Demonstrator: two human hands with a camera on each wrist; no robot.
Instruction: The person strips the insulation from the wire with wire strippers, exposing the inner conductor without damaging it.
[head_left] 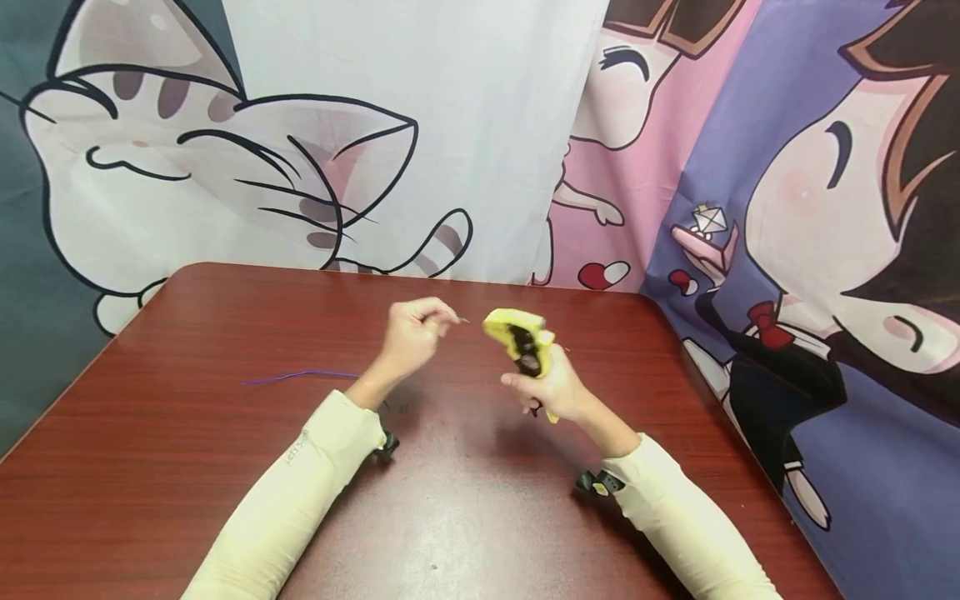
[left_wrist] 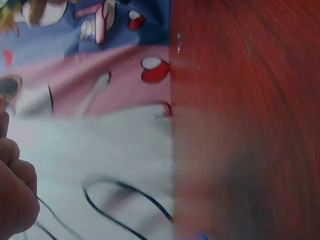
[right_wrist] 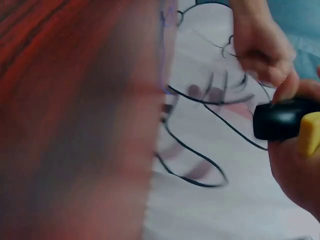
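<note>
My right hand (head_left: 558,387) grips a pistol-shaped yellow-and-black wire stripper (head_left: 517,325), raised above the table, with its head toward the left hand. In the right wrist view its black part (right_wrist: 280,121) shows between thumb and palm. My left hand (head_left: 412,333) pinches a thin, small piece (head_left: 464,320) whose tip pokes out toward the tool; a gap separates the two. What that piece is cannot be made out. In the left wrist view only curled knuckles (left_wrist: 17,185) show at the edge. A blue wire (head_left: 300,374) lies on the table, running behind the left wrist.
The reddish-brown wooden table (head_left: 187,500) reaches to a cartoon-printed cloth (head_left: 450,108) hanging behind and to the right. Tiny bits (left_wrist: 179,44) lie near the table's edge in the left wrist view. Both wrists wear dark straps (head_left: 600,483).
</note>
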